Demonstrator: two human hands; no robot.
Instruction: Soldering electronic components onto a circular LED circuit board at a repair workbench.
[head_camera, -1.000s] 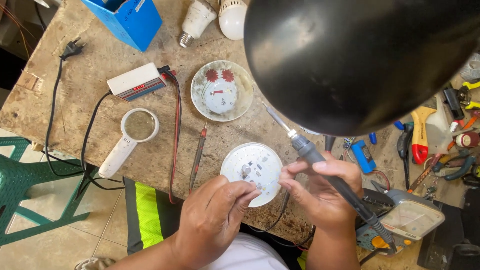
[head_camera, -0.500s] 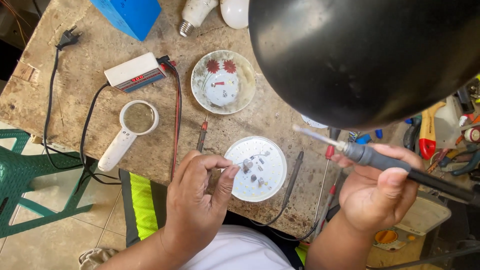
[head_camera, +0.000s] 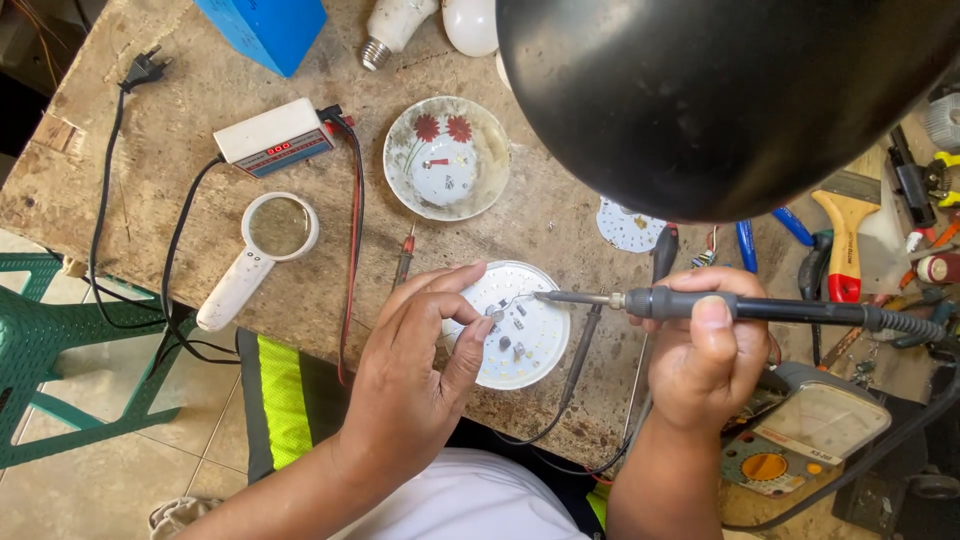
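Right hand (head_camera: 705, 355) has swung the soldering iron (head_camera: 760, 308) back in, fist wrapped tight around the grip. Half a second ago the tip was up off to the side, now it's level and sits right at the round white LED board (head_camera: 515, 325). Left hand (head_camera: 415, 385) has shifted onto the board's left edge, fingers (head_camera: 470, 335) pinched together on a thin wire, looks like solder, feeding toward the tip. Looks to me like a joint is getting heated. Farther back on the table (head_camera: 150, 150): magnifying glass (head_camera: 255, 255), flowered dish (head_camera: 447, 158), white tester box (head_camera: 275, 137), 2 bulbs (head_camera: 395, 25).
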